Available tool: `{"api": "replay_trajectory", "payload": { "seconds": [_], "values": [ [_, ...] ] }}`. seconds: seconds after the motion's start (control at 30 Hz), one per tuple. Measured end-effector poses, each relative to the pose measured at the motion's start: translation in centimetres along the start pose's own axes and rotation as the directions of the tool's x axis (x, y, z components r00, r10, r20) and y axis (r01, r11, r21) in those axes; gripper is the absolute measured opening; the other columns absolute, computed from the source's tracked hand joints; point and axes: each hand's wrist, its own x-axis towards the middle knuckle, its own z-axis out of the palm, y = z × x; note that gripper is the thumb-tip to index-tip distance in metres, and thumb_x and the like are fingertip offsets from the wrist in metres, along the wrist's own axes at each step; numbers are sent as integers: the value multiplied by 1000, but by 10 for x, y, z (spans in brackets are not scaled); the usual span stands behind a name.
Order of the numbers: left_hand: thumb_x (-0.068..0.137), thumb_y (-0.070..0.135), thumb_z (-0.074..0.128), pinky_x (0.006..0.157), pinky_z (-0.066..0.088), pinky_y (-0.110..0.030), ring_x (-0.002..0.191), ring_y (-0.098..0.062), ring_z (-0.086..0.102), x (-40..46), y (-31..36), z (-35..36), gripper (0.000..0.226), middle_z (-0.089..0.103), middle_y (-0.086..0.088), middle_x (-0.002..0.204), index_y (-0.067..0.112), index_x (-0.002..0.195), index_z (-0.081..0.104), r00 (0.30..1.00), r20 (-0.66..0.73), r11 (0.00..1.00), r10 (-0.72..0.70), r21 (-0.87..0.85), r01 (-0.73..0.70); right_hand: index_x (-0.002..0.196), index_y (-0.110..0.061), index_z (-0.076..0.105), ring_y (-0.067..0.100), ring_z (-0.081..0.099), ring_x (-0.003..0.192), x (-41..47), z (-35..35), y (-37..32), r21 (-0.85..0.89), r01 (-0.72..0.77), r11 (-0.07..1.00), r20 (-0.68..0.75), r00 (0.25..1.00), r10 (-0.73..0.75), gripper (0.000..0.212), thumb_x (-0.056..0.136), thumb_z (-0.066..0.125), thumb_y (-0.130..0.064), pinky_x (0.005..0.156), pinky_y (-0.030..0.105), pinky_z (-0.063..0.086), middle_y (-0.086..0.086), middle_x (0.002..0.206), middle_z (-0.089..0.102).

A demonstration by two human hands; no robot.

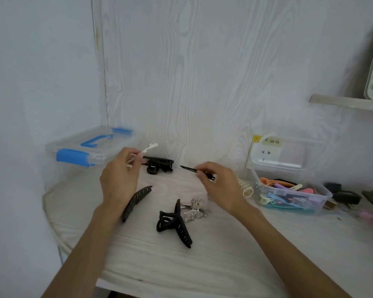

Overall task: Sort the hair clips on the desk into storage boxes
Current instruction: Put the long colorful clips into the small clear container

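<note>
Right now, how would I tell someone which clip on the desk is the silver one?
Start at the white desk and look near its middle, between the two forearms. A big black claw clip lies there, and the silver clip touches its right side. It is the only shiny, see-through one among dark clips.

Two hands [119, 179] [222, 186], each pinching one slim clip [150, 146] [196, 171]. Five more clips lie loose on the desk [224, 265]: four dark or silver claws [159, 164] [136, 201] [174, 224] [194, 208] and one cream [244, 187]. Two clear boxes [88, 147] [293, 196]; the clips inside the right one are too jumbled to count.
</note>
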Motion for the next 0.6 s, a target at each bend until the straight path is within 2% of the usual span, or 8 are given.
{"api": "replay_trajectory", "payload": {
  "seconds": [0.1,0.2,0.27,0.3,0.4,0.47,0.53,0.6],
  "values": [
    [91,38,53,77,45,-31,88,-7,65,-14,31,0,7,70,17,84,33,89,58,1000,6,987,-11,-159,12,96,-18,70,6,60,82,-17,-29,17,-49,-13,999,-94,995,8,14,88,59,-14,77,20,47,-11,87,67],
    [94,32,50,73,47,-30,82,-4,63,-32,68,19,7,67,20,82,32,92,57,976,191,984,108,-160,-78,96,-19,70,7,58,81,-28,-66,32,-269,52,962,-338,930,-145,15,88,58,-14,78,24,46,-6,89,69],
    [96,27,45,67,42,-27,75,0,56,-43,94,40,10,62,23,81,28,98,55,940,296,981,170,-142,-132,94,-18,71,12,60,81,-31,-90,48,-392,3,920,-470,859,-203,15,87,57,-15,79,31,45,-4,87,70],
    [97,26,43,67,40,-26,74,1,53,-48,108,54,10,60,23,81,28,98,53,924,334,979,184,-147,-142,93,-18,72,16,62,81,-31,-104,59,-439,-60,896,-489,853,-183,16,86,58,-15,80,34,46,-2,86,71],
    [97,23,41,64,38,-24,72,-1,50,-59,140,92,12,62,17,90,27,100,52,890,404,975,209,-154,-159,94,-18,74,24,66,89,-32,-127,85,-511,-195,837,-357,934,0,17,82,63,-14,87,40,47,4,92,74],
    [97,23,43,62,39,-22,74,-3,52,-63,154,114,14,65,12,96,26,102,56,875,423,970,236,-163,-183,94,-15,74,23,66,90,-41,-137,93,-501,-197,843,-302,952,43,15,84,62,-15,88,36,47,5,94,74],
    [95,25,47,77,42,-24,98,-11,56,-68,162,139,16,66,7,109,28,104,60,855,425,955,296,-114,-274,95,-16,73,23,64,89,-54,-154,103,-498,-195,845,-294,955,46,16,86,60,-17,83,33,47,4,94,73],
    [93,28,52,98,36,-31,126,-19,41,-77,170,164,24,53,2,133,27,116,60,820,422,892,387,55,-449,93,-19,73,24,63,84,-66,-178,116,-520,-184,834,-260,964,50,16,86,59,-17,78,34,49,3,90,73]
  ]
}}
